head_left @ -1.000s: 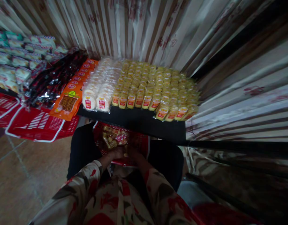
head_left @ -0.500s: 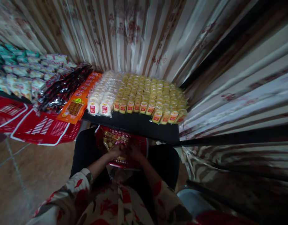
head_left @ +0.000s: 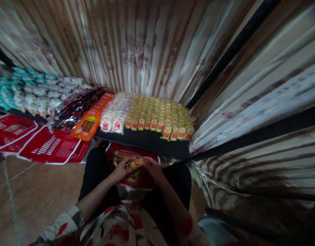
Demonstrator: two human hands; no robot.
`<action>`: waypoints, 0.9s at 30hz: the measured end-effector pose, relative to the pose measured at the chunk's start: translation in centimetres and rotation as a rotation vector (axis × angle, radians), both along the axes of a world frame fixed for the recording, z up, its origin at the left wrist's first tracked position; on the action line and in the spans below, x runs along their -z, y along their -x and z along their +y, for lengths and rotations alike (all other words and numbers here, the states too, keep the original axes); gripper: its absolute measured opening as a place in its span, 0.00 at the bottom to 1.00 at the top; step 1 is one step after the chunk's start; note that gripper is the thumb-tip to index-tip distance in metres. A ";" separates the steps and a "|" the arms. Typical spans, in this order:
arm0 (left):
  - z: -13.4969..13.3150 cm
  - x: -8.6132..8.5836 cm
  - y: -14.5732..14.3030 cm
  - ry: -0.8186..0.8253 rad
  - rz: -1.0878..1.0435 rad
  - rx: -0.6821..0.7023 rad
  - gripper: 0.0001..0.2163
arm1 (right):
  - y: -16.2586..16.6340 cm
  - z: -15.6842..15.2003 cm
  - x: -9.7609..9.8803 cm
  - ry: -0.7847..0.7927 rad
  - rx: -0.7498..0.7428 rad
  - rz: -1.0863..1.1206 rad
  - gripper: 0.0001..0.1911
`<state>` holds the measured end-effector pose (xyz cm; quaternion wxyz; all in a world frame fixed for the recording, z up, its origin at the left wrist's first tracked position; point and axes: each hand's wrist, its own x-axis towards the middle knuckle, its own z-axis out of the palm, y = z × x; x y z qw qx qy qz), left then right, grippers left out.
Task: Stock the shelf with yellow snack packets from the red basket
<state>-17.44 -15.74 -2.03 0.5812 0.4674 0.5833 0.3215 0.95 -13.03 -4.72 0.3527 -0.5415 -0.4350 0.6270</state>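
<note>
Between my two hands is a small yellow wrapped snack cake (head_left: 137, 163) with a red and white label. My left hand (head_left: 122, 170) has its fingers closed around the left end. My right hand (head_left: 152, 167) pinches the right end. Both hands are over a red plastic basket (head_left: 152, 186) between my knees, where more yellow packs (head_left: 118, 155) lie. In front, a black shelf (head_left: 147, 141) bears rows of matching yellow snack cakes (head_left: 157, 114), with white round packs (head_left: 112, 121) to their left.
On the shelf's left lie an orange snack packet (head_left: 89, 123), dark shiny packets (head_left: 75, 106) and green-and-white packs (head_left: 31, 87). Red baskets (head_left: 55, 147) with white rims stand below them. A striped curtain (head_left: 137, 44) hangs behind, and dark bars (head_left: 236, 44) cross on the right.
My hands were low in the basket, close together; now they are raised slightly and apart, with a yellow snack cake showing between them. The camera view has tilted up a little.
</note>
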 end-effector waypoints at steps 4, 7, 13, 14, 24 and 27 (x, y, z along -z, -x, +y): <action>0.4 -1.5 -0.5 -0.011 -0.063 -0.009 0.18 | 0.0 0.4 -2.5 -0.034 0.041 0.090 0.19; 1.1 -2.2 -1.2 -0.028 -0.055 -0.018 0.19 | 0.0 0.8 -3.9 -0.116 0.029 0.079 0.18; 3.3 -2.9 -3.2 -0.121 -0.062 0.099 0.14 | -0.4 2.5 -4.7 -0.254 0.120 0.063 0.23; 3.8 -2.8 -3.6 -0.158 -0.061 0.079 0.14 | -0.5 2.7 -4.7 -0.280 0.160 0.053 0.24; 11.1 -2.1 -9.4 -0.309 0.101 -0.211 0.15 | -2.3 4.2 -5.8 -0.677 0.227 -0.389 0.19; 12.5 -2.4 -10.3 -0.320 0.253 -0.202 0.15 | -2.7 5.5 -5.2 -0.760 0.211 -0.491 0.21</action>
